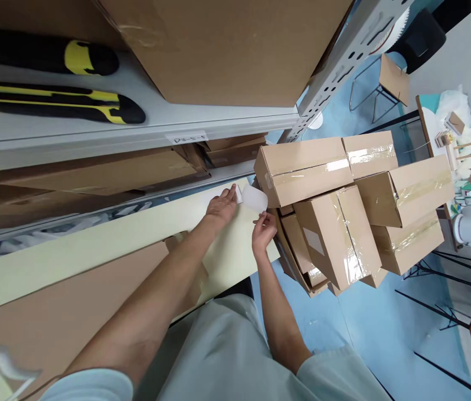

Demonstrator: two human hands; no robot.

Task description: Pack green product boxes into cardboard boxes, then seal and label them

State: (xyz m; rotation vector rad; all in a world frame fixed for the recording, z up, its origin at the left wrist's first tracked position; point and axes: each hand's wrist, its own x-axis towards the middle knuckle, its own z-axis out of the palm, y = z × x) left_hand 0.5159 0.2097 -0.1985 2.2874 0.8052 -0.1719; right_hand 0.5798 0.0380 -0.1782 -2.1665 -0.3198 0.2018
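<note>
Over a pale cream board (235, 245), my left hand (222, 207) has its fingertips closed at the edge of a small white piece (239, 194). Close to its right lies a thin white sheet with rounded corners (254, 198), partly see-through. My right hand (264, 231) is just below that sheet, thumb and fingers pinched at its lower edge. Whether the small piece and the sheet are joined cannot be made out. A brown cardboard panel (93, 301) lies on the board under my left forearm.
Taped cardboard boxes (335, 234) are piled right beside my right hand. A metal shelf (235, 120) runs above my hands, holding a large carton (227, 50) and black-yellow tools (52, 106). A chair (392, 81) and a cluttered table (430, 128) stand farther off.
</note>
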